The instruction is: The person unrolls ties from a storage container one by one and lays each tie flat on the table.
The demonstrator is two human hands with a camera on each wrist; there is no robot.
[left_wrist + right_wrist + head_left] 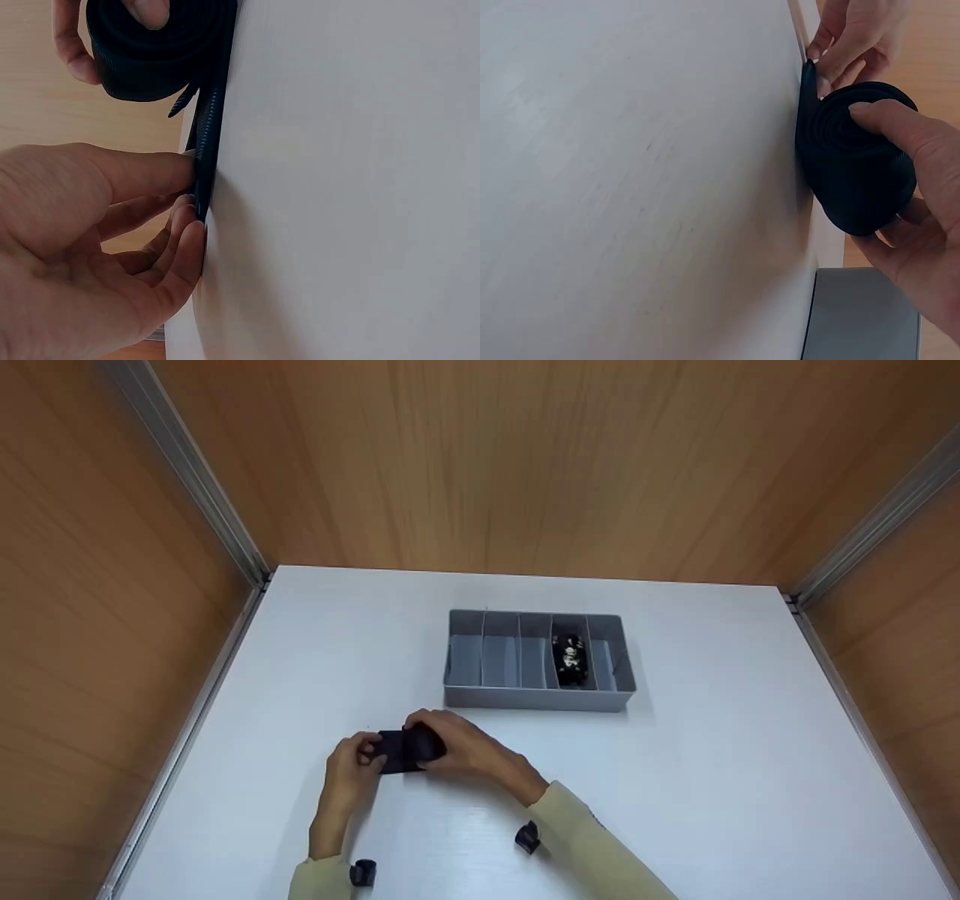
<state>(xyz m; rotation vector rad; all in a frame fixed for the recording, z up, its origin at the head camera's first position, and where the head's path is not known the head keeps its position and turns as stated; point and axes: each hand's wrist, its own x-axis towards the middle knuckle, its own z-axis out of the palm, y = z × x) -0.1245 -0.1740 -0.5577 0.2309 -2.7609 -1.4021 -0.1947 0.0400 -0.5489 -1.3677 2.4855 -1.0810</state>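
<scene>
A dark navy necktie (391, 751) lies on the white table, mostly wound into a thick roll (859, 180) with a short flat end running out to the left. My right hand (465, 746) grips the roll, thumb on its spiral side and fingers around the outside. At the flat end, my left hand (350, 765) pinches the fabric between thumb and fingers, close to the tabletop. From the left wrist view, a narrow pointed tip (180, 101) sticks out beneath the roll.
Behind the hands stands a grey box (532, 699) split into several compartments. A black roll with a pale pattern (571, 660) sits in its second compartment from the right. Wood panels (525, 465) wall the table at the back and sides. Small black devices (363, 873) are at both wrists.
</scene>
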